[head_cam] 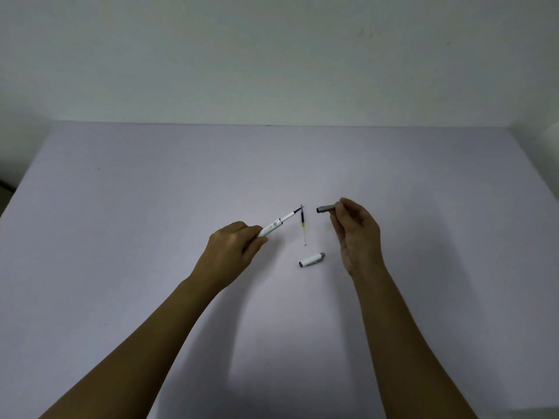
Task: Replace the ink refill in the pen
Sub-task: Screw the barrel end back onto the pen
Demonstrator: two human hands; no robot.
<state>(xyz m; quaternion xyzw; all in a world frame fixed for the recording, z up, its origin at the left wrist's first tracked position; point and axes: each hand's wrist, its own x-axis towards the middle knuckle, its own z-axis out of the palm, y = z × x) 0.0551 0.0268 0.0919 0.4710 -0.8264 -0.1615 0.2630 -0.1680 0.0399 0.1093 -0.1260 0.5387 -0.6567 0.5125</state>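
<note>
I see my left hand (pixel 233 252) closed around the long white plastic pen barrel (pixel 273 226), with a thin dark refill (pixel 298 210) sticking out of its far end. My right hand (pixel 358 234) pinches a short grey metal pen tip piece (pixel 326 208). Just right of the barrel's far end, a second thin refill with a yellow band (pixel 303 226) lies on the pale purple worktop (pixel 121 237). A small white pen cap (pixel 312 260) (grey at one end) lies nearer me than that refill.

Dim, even overhead light falls on the table (pixel 121 237), casting soft shadows beneath both forearms toward the viewer. No glare. Wide-angle lens bows the far edge beyond the hands; small parts look slightly soft.
</note>
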